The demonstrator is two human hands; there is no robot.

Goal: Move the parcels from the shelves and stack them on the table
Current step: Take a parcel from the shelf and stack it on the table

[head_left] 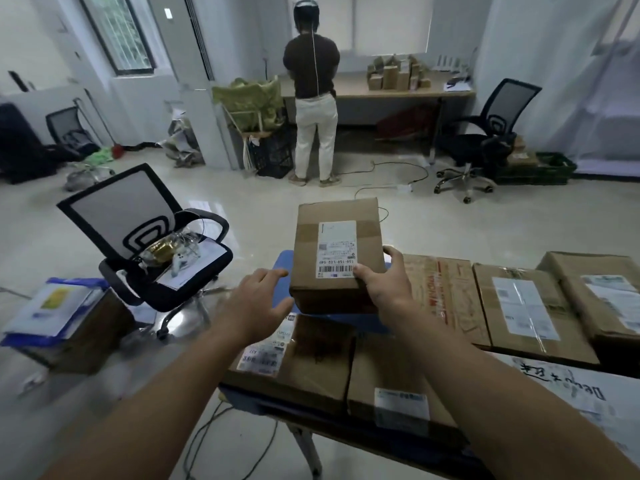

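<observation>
Cardboard parcel (pixel 337 252) is gripped by right hand (pixel 384 289) to set it on the stack; left hand (pixel 258 303) is spread, empty, beside it.

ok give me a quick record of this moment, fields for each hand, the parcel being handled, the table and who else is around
right hand: grips the near right corner of the parcel, thumb on its label
left hand: open, beside the parcel's left side, apparently not touching
parcel: brown box, label up, over a blue item
table: several taped boxes lying side by side
bystander: stands at the far desk, back turned
</observation>
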